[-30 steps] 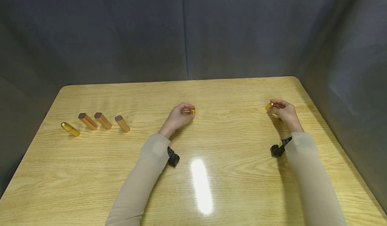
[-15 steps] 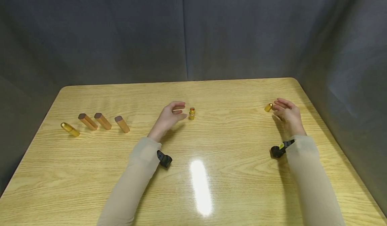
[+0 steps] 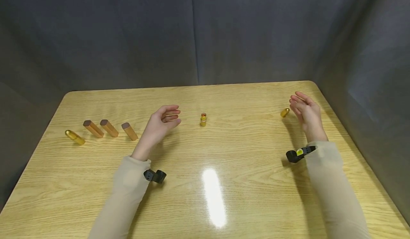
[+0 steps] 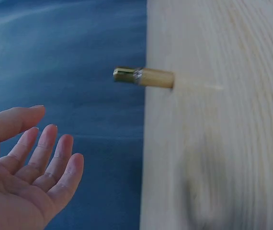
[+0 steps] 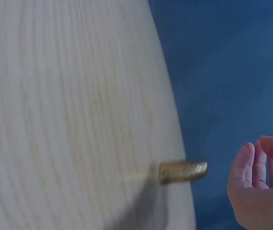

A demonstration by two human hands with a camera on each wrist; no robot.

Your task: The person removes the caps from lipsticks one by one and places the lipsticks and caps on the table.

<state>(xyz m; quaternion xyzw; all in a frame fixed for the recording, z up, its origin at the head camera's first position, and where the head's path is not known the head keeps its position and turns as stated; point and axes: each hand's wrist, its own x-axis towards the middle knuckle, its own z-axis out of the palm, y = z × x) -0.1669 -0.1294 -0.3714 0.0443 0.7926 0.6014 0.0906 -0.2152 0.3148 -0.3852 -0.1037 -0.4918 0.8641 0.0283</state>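
Observation:
Near the middle of the table stands a gold lipstick tube, upright and uncapped, with a reddish spot in its top. My left hand is in the air to its left, fingers loosely bent and holding nothing. The left wrist view has the lipstick tube well apart from the fingertips. Towards the right, a small round-topped gold cap stands on the table. Just to the right of it is my right hand, relaxed, with nothing in its fingers. In the right wrist view a gap separates the cap from that hand.
At the left of the wooden table stand three brown faceted blocks in a loose row. Left of them is a round-tipped gold tube. Dark curtains hang behind the table and along its sides.
Both hands have let go: the left of the lipstick tube, the right of the cap. The left hand has moved left and nearer the body; the right has drawn a little rightward. Both pieces stay standing.

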